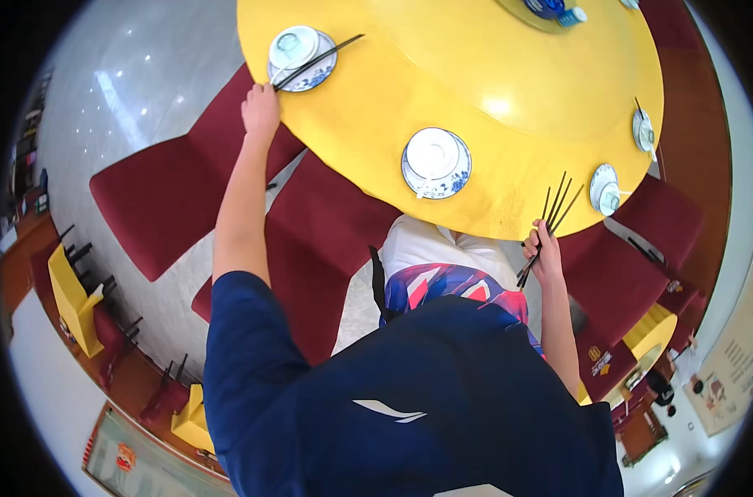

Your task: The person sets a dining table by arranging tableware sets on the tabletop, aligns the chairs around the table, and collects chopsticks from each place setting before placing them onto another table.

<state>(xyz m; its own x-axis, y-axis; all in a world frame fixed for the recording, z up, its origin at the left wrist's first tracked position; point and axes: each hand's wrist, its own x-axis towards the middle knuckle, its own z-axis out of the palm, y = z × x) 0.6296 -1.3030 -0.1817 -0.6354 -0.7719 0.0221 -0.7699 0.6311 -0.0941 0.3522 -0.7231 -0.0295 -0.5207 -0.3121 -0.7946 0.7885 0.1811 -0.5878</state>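
Observation:
At the table's left edge, my left hand [261, 112] is closed at the near ends of a dark pair of chopsticks [331, 54]. These lie slantwise across a blue-and-white plate [314, 79], beside a white bowl [287, 41] with a clear glass in it. My right hand [545, 250] grips a bunch of several dark chopsticks [559, 203] by the table's front edge, their tips fanned out upward. Between my hands, another patterned plate [457, 181] carries a white bowl [433, 149] and a white spoon [424, 187].
The round table has a yellow cloth [360, 116] and a raised turntable [476, 50] with blue items on it. More place settings [605, 184] stand along the right rim. Dark red chairs [310, 224] crowd the near left side, and others [608, 282] the right.

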